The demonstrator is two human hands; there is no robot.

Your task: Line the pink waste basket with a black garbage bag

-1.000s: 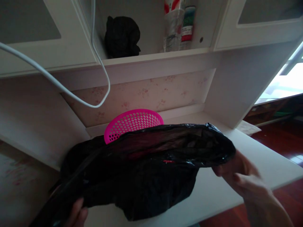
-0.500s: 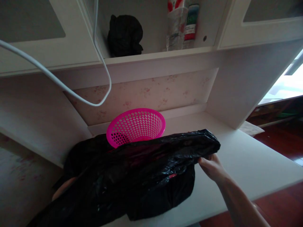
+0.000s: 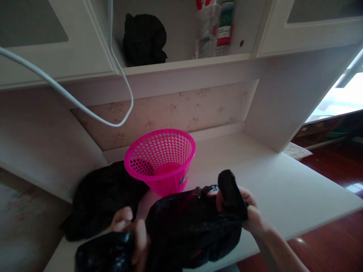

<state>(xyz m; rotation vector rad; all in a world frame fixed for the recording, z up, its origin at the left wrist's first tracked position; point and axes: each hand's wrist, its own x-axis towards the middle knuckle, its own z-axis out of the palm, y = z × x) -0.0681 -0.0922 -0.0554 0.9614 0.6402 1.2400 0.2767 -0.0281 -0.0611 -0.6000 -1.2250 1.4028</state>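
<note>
Stretched between my hands is a black plastic bag point(image 3: 193, 226), crumpled and shiny, above the white desktop. My right hand point(image 3: 253, 213) grips its right end, with a folded part standing up by the fingers. At the lower left, my left hand point(image 3: 137, 236) is curled round another bunched part of it, slightly blurred. Just beyond the bag a pink perforated basket point(image 3: 160, 155) stands upright, its inside bare in the part I can see. A second dark bundle point(image 3: 104, 196) lies left of the basket; its kind is unclear.
A white cable point(image 3: 70, 100) loops down in front of the cupboard. On the open shelf point(image 3: 181, 68) are a dark bundle point(image 3: 145, 39), clear plastic containers point(image 3: 208, 32) and a can point(image 3: 226, 24). The desk point(image 3: 272, 181) ends at the right above a reddish floor point(image 3: 320, 241).
The bag has come down and been gathered in, uncovering the basket and the dark bundle. My left hand has come into view from behind the bag; my right hand is slightly lower.
</note>
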